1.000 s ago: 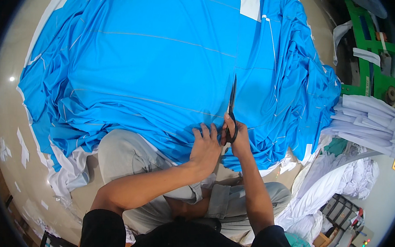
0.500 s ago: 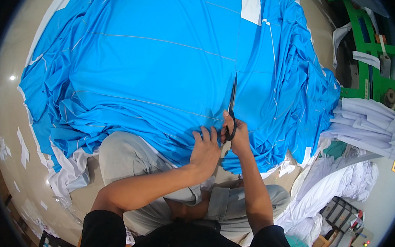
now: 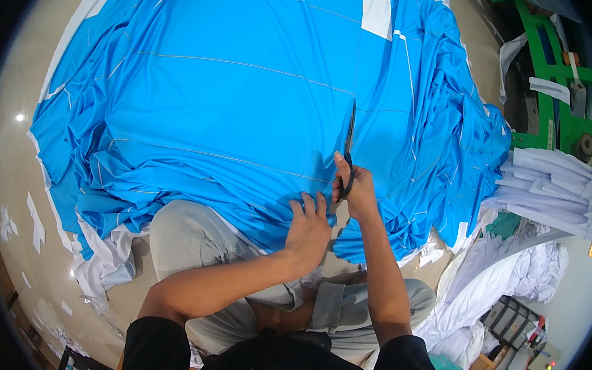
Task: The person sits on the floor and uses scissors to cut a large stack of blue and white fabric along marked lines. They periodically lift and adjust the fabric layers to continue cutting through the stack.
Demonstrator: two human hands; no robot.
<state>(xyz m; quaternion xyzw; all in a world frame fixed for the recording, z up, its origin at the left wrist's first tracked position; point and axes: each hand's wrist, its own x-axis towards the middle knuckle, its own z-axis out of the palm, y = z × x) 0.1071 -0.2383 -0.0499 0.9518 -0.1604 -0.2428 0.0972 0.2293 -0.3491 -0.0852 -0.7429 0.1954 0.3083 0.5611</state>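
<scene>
A wide sheet of bright blue fabric [image 3: 233, 106] with thin pale printed lines and white edges lies spread and rumpled on the floor before me. My right hand [image 3: 355, 185] grips black-handled scissors [image 3: 350, 137], whose blades point away from me along a line in the fabric. Behind the blades, toward me, the fabric is parted. My left hand [image 3: 309, 226] lies with spread fingers on the fabric, just left of the cut and nearer to me than the scissors. Whether it pinches any cloth cannot be made out.
Folded white fabric [image 3: 550, 183] is stacked at the right, below a green metal frame [image 3: 540, 71]. Bunched white cloth [image 3: 507, 272] and a grey crate [image 3: 508, 323] lie at the lower right. Paper scraps [image 3: 36, 223] litter the tiled floor at left. My bent knee [image 3: 185, 229] touches the fabric.
My right hand and the scissors have moved slightly away from me along the cut. My left hand has barely moved on the fabric.
</scene>
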